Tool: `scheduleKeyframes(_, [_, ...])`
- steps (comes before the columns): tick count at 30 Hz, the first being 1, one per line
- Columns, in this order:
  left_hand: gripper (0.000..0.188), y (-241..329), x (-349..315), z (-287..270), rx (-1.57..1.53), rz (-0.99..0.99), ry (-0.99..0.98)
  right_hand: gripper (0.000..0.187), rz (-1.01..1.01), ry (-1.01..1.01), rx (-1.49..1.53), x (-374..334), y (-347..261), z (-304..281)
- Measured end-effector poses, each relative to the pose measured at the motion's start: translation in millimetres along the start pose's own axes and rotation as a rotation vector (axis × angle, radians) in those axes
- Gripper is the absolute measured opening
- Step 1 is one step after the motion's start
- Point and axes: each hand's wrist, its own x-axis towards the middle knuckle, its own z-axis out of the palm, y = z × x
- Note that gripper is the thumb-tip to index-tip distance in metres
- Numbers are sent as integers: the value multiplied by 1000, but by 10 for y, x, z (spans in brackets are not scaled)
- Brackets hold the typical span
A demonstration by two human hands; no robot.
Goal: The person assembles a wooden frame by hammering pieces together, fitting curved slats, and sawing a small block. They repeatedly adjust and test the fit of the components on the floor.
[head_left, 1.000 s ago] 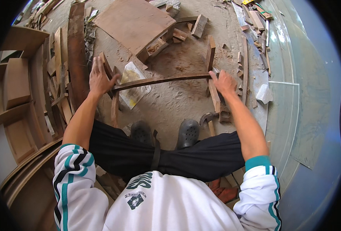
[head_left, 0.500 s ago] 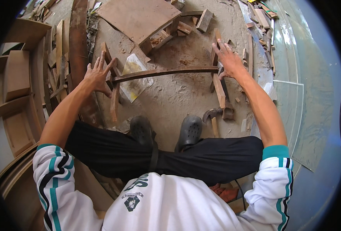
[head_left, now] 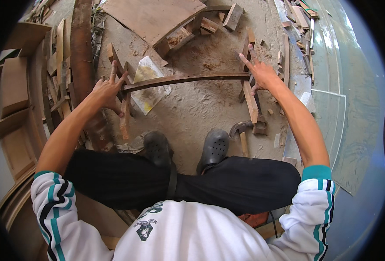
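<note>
A wooden frame stands on the dusty floor: a long, slightly curved dark crossbar (head_left: pixel 188 79) joins two end pieces of wood. My left hand (head_left: pixel 106 92) is at the outer side of the left end piece (head_left: pixel 126 115), fingers apart, some reaching over the wood. At the other end, my right hand (head_left: pixel 264 75) lies against the right end piece (head_left: pixel 250 102) with its fingers spread. Neither hand is wrapped round the wood; whether the palms press on it is hidden. A hammer (head_left: pixel 243 141) rests on the floor near the right end piece, its head against a small wood block (head_left: pixel 260 128).
Beyond the frame sits a brown board (head_left: pixel 155 19) on wood pieces. A stained white sheet (head_left: pixel 146 82) lies under the crossbar. Wood scraps (head_left: pixel 303 37) and glass panes (head_left: pixel 331 117) are on the right. Wooden panels (head_left: pixel 15 87) and a long plank (head_left: pixel 82 48) stand left.
Both hands have shifted slightly along the end pieces, and their fingers have changed pose, with fewer left fingers stretched up. My view has moved a little; the frame appears in much the same place.
</note>
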Motion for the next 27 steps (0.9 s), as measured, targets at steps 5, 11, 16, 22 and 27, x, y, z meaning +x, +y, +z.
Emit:
scheduleKeyframes(5, [164, -83, 50, 31, -109, 24, -49, 162, -78, 40, 114, 92, 124, 125])
scheduleKeyframes(11, [164, -80, 85, 95, -143, 53, -62, 164, -89, -45, 150, 150, 44, 64])
scheduleKeyframes(16, [158, -96, 107, 44, -150, 57, -114, 166, -100, -74, 143, 200, 111, 115])
scheduleKeyframes(22, [158, -143, 144, 151, -174, 49, -122, 165, -59, -70, 90, 227, 97, 122])
scheduleKeyframes(27, [152, -16, -119, -13, -104, 11, 10, 156, -72, -4, 90, 57, 14, 31])
